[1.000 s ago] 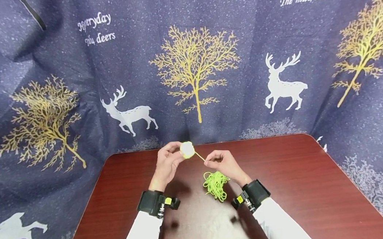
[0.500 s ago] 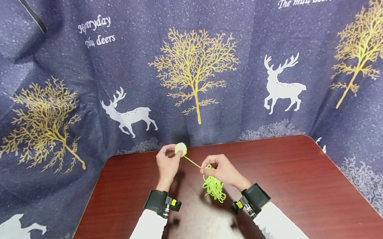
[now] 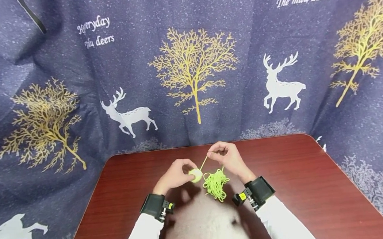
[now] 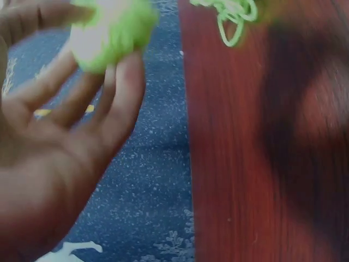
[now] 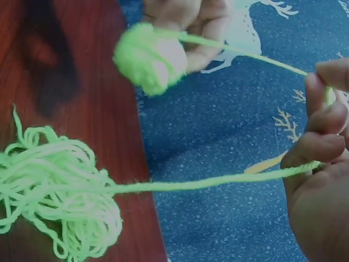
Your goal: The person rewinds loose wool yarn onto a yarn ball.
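A small ball of yellow-green yarn point(image 3: 196, 175) is gripped between the thumb and fingertips of my left hand point(image 3: 178, 176). From the ball a taut yarn strand point(image 5: 256, 55) runs up to my right hand point(image 3: 228, 157), which pinches it between thumb and forefinger. In the right wrist view the strand passes through the curled fingers point(image 5: 322, 146) and comes out low, leading back to a loose yarn pile point(image 3: 216, 185). That tangled pile lies on the table just right of the ball and below the right hand. The left wrist view shows the ball point(image 4: 112, 35) blurred, held by the fingertips.
The reddish-brown wooden table point(image 3: 123, 189) reaches back to a blue curtain point(image 3: 212, 129) printed with deer and trees. Both wrists wear black camera bands point(image 3: 260, 192). Shadows of the arms fall across the tabletop.
The left hand has come down and right with the ball, toward the pile. My right hand dipped over the pile, then rose up and right, so the strand now slants up from the ball.
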A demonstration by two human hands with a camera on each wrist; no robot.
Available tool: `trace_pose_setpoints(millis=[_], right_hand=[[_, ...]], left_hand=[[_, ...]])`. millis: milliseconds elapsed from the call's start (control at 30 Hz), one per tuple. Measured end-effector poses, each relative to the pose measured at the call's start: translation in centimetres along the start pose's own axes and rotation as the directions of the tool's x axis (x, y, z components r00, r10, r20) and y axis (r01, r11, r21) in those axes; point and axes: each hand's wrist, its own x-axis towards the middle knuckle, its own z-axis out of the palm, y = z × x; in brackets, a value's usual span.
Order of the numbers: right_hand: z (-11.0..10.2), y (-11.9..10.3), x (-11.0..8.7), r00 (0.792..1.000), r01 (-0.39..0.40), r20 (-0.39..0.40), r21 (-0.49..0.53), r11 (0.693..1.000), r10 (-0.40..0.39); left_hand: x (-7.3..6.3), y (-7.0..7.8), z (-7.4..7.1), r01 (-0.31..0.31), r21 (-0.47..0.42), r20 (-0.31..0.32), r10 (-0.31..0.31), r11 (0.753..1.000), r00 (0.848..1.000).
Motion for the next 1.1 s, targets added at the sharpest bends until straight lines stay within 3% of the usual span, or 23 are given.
trace_pose_setpoints(millis=[67, 133, 267, 333, 467, 567, 667, 733, 833, 967, 1100], right_hand=[[-0.2, 0.0, 0.1, 0.999, -0.010, -0.032, 0.007, 1.000, 0.010], [-0.4, 0.1, 0.3, 0.998, -0.027, -0.059, 0.011, 1.000, 0.028], [-0.5, 0.6, 0.6, 0.993, -0.072, -0.094, 0.004, 0.997, 0.072], [-0.5, 0.8, 0.5, 0.992, -0.085, -0.091, -0.004, 0.996, 0.084], [-0.3, -0.6, -0.2, 0.996, -0.082, -0.045, -0.036, 0.996, 0.080], [0.0, -0.5, -0.6, 0.997, -0.079, -0.003, -0.037, 0.996, 0.079], [0.3, 1.2, -0.5, 0.997, -0.071, 0.035, -0.041, 0.997, 0.072], [0.6, 2.1, -0.4, 0.996, -0.064, 0.058, -0.062, 0.996, 0.067], [1.1, 2.3, -0.4, 0.995, -0.030, 0.092, -0.082, 0.996, 0.038], [1.8, 2.5, -0.6, 0.991, -0.017, 0.131, -0.102, 0.995, 0.031], [2.4, 2.1, -1.3, 0.983, -0.026, 0.177, -0.133, 0.991, 0.049]], left_hand=[[-0.2, 0.3, -0.2, -0.003, -0.101, 0.102, 0.013, 0.995, 0.995], [-0.5, 0.5, -0.4, 0.004, -0.183, 0.167, 0.027, 0.983, 0.986], [-0.7, 0.9, -0.8, -0.020, -0.380, 0.206, 0.106, 0.925, 0.973], [-0.7, 1.0, -1.0, -0.053, -0.501, 0.184, 0.166, 0.864, 0.969], [-0.5, 1.4, -1.2, -0.133, -0.689, 0.078, 0.255, 0.713, 0.964], [-0.4, 1.9, -1.2, -0.175, -0.759, -0.033, 0.231, 0.627, 0.972], [-0.2, 2.6, -1.1, -0.207, -0.787, -0.158, 0.135, 0.582, 0.978], [0.1, 3.1, -0.8, -0.224, -0.796, -0.243, 0.043, 0.562, 0.969], [1.0, 3.6, -0.3, -0.236, -0.798, -0.338, -0.087, 0.554, 0.937], [1.7, 3.9, 0.4, -0.232, -0.794, -0.418, -0.227, 0.562, 0.880], [1.9, 3.7, 1.3, -0.219, -0.769, -0.491, -0.337, 0.600, 0.803]])
